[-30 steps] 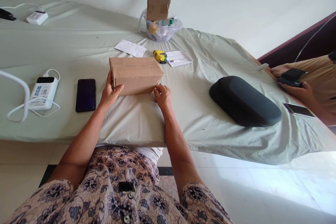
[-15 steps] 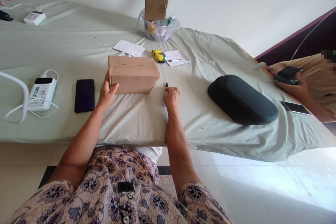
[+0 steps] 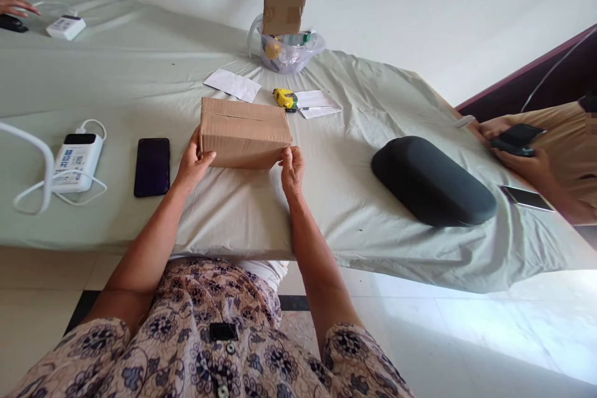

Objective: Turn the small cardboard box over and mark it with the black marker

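A brown cardboard box (image 3: 245, 130) rests on the cloth-covered table in front of me, its taped seam on top. My left hand (image 3: 193, 161) is closed around its left end, thumb on the front face. At the lower right corner, my right hand (image 3: 292, 168) has curled fingers pinching the box's edge. No marker shows now; whether one is hidden in that hand I cannot make out. Just behind the box lies a yellow and green tape measure (image 3: 285, 98), beside a white paper (image 3: 321, 103) with a thin pen (image 3: 311, 107) on it.
Left of the box are a black phone (image 3: 152, 166) and a white power strip (image 3: 80, 161). A clear basket (image 3: 298, 57) carries a smaller box (image 3: 285, 9). Another paper (image 3: 232, 84) lies nearby. At right are a black case (image 3: 433, 181) and a person's hands (image 3: 527, 158) holding a dark device.
My right hand has moved from the tabletop, where it held a black marker, up to the box's right corner. The marker is out of sight. My left hand still grips the box.
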Demonstrator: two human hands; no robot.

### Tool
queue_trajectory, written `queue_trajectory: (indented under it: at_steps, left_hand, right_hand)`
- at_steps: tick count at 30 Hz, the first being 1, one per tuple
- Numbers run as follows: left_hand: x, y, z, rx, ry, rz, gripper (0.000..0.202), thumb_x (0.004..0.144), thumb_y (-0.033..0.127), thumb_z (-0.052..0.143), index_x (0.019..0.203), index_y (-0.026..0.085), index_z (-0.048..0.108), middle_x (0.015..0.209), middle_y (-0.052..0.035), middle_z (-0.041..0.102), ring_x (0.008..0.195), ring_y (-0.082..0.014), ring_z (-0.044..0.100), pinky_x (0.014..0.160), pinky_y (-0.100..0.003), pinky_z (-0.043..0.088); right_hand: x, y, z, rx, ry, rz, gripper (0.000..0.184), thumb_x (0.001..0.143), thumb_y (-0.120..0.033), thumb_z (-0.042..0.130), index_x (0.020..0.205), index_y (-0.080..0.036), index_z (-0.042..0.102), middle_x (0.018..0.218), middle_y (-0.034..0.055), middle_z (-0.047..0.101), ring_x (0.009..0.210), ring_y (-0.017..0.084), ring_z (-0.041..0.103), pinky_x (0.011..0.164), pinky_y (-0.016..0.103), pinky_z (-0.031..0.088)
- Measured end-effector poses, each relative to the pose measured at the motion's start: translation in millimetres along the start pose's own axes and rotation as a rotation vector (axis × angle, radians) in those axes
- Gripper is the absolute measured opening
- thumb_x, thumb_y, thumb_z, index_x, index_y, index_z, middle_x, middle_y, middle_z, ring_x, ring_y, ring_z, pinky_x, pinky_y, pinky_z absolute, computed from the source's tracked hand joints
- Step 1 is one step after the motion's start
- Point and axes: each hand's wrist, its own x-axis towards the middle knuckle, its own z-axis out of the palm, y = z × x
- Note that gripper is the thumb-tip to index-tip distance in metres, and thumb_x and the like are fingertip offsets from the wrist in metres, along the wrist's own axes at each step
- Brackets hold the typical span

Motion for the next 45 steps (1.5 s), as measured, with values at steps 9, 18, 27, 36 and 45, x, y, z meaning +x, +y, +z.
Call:
queue_trajectory:
  at_steps: [9,18,27,36,45]
  left_hand:
    - [1,-6,-5.8,0.149,0.031,-0.021,0.081,0.082,0.044,0.069,0.153,0.026,0.035,0.151,-0.0121,0.054,0.138,-0.0328,0.054,0.116,-0.051,0.044]
    - [-7,-25,-12.6,0.71,0.177,-0.019,0.025,0.074,0.04,0.074,0.087,0.02,0.064,0.092,-0.0157,0.073,0.112,-0.0431,0.064,0.104,-0.064,0.046]
    - [-10,-21,8.4,0.615,0.194,-0.115,0.046,0.076,0.053,0.072,0.101,0.018,0.057,0.106,-0.0213,0.07,0.116,-0.0479,0.062,0.104,-0.067,0.043]
    - [-20,-2,36.0,0.559,0.359,-0.117,0.115,0.057,0.068,0.085,0.142,0.009,0.037,0.14,-0.0329,0.05,0.14,-0.0555,0.039,0.113,-0.072,0.032]
    - [-17,6,25.6,0.72,0.323,-0.156,0.09,0.076,0.069,0.071,0.14,0.011,0.044,0.134,-0.0271,0.057,0.13,-0.0439,0.054,0.105,-0.057,0.046]
  right_hand:
    - [5,7,-3,0.041,-0.121,0.16,0.029,0.08,-0.051,0.061,0.086,-0.023,0.058,0.077,-0.0025,0.061,0.072,0.013,0.058,0.065,0.026,0.05]
    - [-5,8,1,-0.494,-0.264,0.053,0.004,0.08,-0.022,0.055,0.082,-0.024,0.058,0.09,0.0038,0.072,0.08,0.02,0.062,0.079,0.036,0.049]
    - [-8,8,9,-0.369,-0.116,0.031,0.029,0.079,-0.039,0.066,0.101,-0.023,0.054,0.094,0.0023,0.066,0.075,0.016,0.06,0.079,0.035,0.051]
    - [-27,-10,37,-0.443,0.029,-0.011,0.099,0.064,-0.075,0.077,0.137,-0.017,0.041,0.115,0.0152,0.056,0.105,0.03,0.061,0.087,0.042,0.054]
    - [-17,4,25,-0.354,0.049,-0.157,0.067,0.08,-0.067,0.068,0.127,-0.022,0.054,0.093,0.0028,0.057,0.072,0.016,0.054,0.074,0.036,0.052]
